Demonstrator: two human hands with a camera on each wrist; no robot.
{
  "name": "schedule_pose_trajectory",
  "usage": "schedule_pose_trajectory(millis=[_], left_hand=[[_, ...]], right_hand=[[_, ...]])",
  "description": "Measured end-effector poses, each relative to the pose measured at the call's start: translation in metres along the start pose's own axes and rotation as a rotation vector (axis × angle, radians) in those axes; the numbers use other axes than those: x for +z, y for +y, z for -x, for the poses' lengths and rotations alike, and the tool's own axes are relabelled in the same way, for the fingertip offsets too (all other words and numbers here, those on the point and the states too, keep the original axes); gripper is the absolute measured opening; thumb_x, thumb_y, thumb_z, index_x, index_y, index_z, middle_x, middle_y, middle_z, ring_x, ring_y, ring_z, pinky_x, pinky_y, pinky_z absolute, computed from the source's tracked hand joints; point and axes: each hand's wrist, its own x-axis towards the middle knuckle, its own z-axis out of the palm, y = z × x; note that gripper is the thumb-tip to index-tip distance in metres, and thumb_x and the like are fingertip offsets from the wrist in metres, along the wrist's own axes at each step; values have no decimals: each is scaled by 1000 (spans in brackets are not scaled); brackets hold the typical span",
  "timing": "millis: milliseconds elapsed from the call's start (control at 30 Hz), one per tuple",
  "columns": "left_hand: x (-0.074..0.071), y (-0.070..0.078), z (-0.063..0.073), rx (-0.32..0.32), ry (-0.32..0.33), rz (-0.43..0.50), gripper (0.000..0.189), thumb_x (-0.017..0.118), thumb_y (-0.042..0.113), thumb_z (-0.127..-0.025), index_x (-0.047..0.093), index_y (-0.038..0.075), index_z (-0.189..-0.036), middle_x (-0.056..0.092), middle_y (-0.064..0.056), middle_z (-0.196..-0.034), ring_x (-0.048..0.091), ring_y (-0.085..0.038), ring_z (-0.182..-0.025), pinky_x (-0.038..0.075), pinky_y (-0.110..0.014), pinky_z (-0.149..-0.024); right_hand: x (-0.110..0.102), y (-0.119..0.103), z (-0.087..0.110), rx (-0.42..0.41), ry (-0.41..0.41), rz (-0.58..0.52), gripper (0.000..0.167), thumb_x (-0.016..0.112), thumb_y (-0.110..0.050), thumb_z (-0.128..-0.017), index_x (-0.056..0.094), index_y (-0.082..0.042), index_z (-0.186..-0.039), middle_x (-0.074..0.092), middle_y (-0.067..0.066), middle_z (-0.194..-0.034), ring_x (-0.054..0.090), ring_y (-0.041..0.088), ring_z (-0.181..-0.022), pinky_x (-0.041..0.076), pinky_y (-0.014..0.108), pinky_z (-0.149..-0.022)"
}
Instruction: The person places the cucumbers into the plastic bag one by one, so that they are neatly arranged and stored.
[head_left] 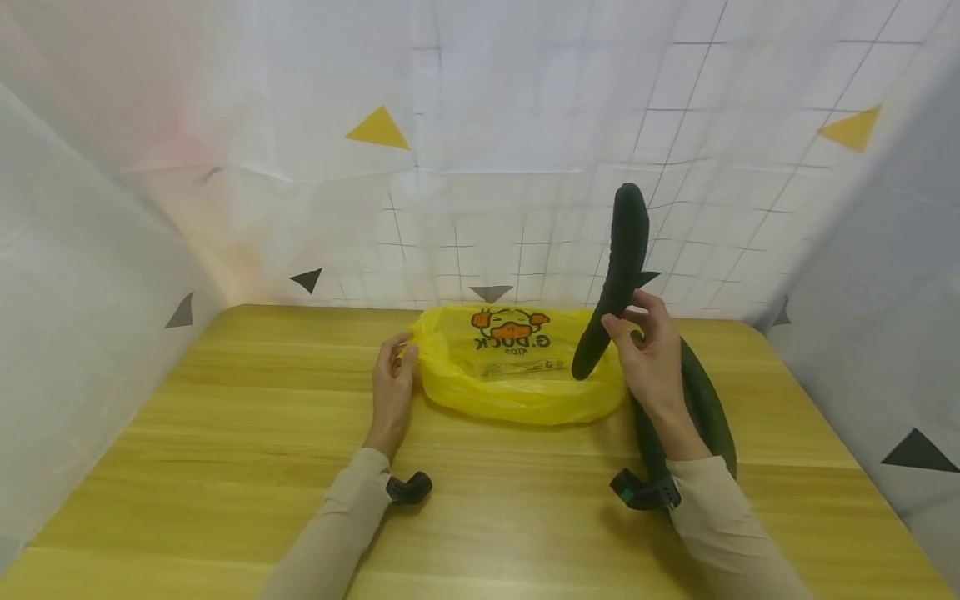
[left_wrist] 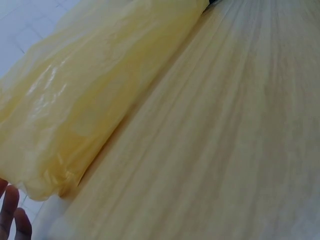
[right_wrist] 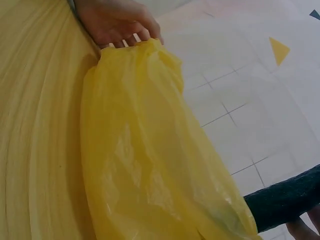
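Observation:
A yellow plastic bag (head_left: 525, 408) lies on the table with its mouth spread, a duck face and mirrored lettering on its back wall. My left hand (head_left: 392, 383) grips the bag's left edge; in the right wrist view, the left hand's fingers (right_wrist: 145, 34) curl at the gathered rim. My right hand (head_left: 654, 358) pinches a dark green cucumber (head_left: 628, 242) near its lower half, held steeply tilted with its top leaning right. The cucumber's lower end overlaps the bag's opening; in the right wrist view that end passes behind the yellow film.
More dark green cucumbers (head_left: 708, 408) lie on the wooden table (head_left: 225, 433) right of the bag, partly hidden under my right forearm. A white sheet wall (head_left: 300, 225) with grid lines and triangles rises behind the table. Black cameras are strapped on both wrists.

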Motion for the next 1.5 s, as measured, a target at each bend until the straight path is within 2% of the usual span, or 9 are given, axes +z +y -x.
schedule_pose_trajectory(millis=[200, 300, 400, 500, 633, 800, 1033, 1267, 1500], left_hand=[[1, 2, 0, 3, -9, 6, 40, 47, 28, -100, 48, 6, -133, 52, -12, -126, 50, -31, -95, 43, -41, -80], [2, 2, 0, 6, -9, 7, 39, 47, 28, -100, 47, 7, -133, 51, -11, -128, 50, -29, -99, 43, -43, -84], [2, 2, 1, 14, -5, 3, 39, 47, 28, -100, 47, 7, -133, 50, -11, -128, 49, -30, -96, 43, -43, -82], [2, 1, 1, 23, 1, 6, 39, 47, 28, -100, 47, 7, -133, 50, -11, -128, 49, -31, -93, 44, -42, -79], [2, 0, 1, 25, 9, 21, 40, 47, 29, -100, 47, 7, -133, 50, -10, -128, 49, -31, -91, 45, -38, -77], [1, -1, 1, 32, 11, 30, 39, 47, 29, -100, 47, 8, -133, 51, -8, -129, 48, -36, -86, 45, -38, -74], [1, -2, 0, 56, 14, 27, 39, 47, 28, -100, 47, 7, -133, 50, -9, -130, 46, -44, -85, 45, -40, -72], [0, -2, 1, 52, 14, 43, 39, 47, 26, -100, 47, 6, -133, 49, -9, -132, 47, -40, -90, 45, -41, -77], [0, -3, 0, 52, 17, 45, 38, 48, 27, -99, 49, 6, -132, 53, -8, -123, 46, -41, -87, 46, -39, -74]], right_hand=[[2, 0, 4, 34, -56, 132, 48, 65, -18, -90, 47, -12, -134, 54, 7, -126, 55, 18, -114, 46, 9, -82], [3, -9, 7, 3, -76, 135, 45, 64, -12, -90, 49, -7, -132, 54, 11, -124, 55, 25, -114, 46, 9, -82], [4, -20, 10, -46, -90, 145, 42, 63, -5, -89, 50, -2, -129, 54, 16, -122, 56, 29, -112, 48, 10, -83], [5, -24, 11, -88, -104, 167, 41, 62, -1, -89, 50, 1, -128, 54, 18, -119, 56, 32, -111, 52, 21, -85], [6, -9, 9, -125, -115, 173, 43, 64, -1, -87, 52, -4, -129, 54, 16, -118, 57, 31, -110, 53, 43, -83], [6, 9, 6, -165, -125, 184, 45, 66, -5, -86, 54, -11, -129, 54, 13, -120, 58, 31, -109, 52, 51, -83], [11, 9, 7, -206, -137, 266, 42, 65, -6, -88, 55, -9, -128, 55, 14, -118, 57, 30, -106, 52, 50, -83], [19, 9, 11, -258, -149, 395, 39, 68, -9, -86, 58, -8, -124, 57, 13, -113, 58, 28, -100, 53, 46, -80], [24, 12, 13, -288, -173, 457, 36, 68, -12, -87, 59, -10, -122, 59, 11, -111, 60, 28, -94, 49, 46, -75]])
